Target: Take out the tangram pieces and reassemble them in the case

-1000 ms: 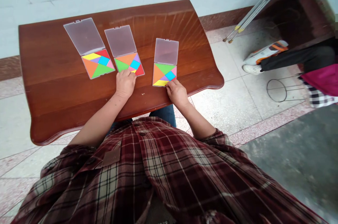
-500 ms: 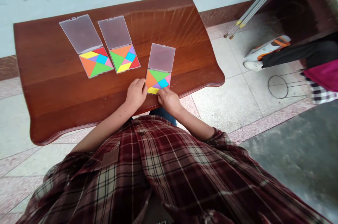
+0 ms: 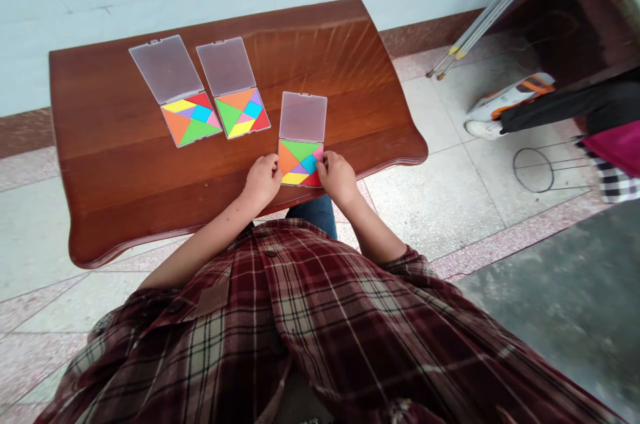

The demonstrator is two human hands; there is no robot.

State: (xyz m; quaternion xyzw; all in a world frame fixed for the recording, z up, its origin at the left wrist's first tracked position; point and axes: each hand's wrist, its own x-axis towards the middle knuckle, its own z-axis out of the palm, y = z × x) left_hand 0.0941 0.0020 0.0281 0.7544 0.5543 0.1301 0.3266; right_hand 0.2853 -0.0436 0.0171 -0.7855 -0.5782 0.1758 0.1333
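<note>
Left hand: bare hand curled, fingertips at the left edge of the near case; pinching or only touching, can't tell from here.
Right hand: bare hand, fingers bent, tips over the right edge of same case beside the blue tile; firm hold or light touch, can't tell.
Near case: between the two hands, flat on the table, open; lid lies beyond the fingertips of both hands.
Tiles by left hand: orange closest, yellow just to its near side.
Tiles by right hand: red and blue closest, pink just beyond the fingertips; green at the lid side, farther from both hands.
Middle case: open, past the left hand and apart from it, tiles in its tray.
Left case: open, farther out to the left of the left hand, also tiled.
Sleeves: plaid, rolled above both forearms.
Off to right hand's side: another person's leg, white shoe, metal poles, all well apart from it.
</note>
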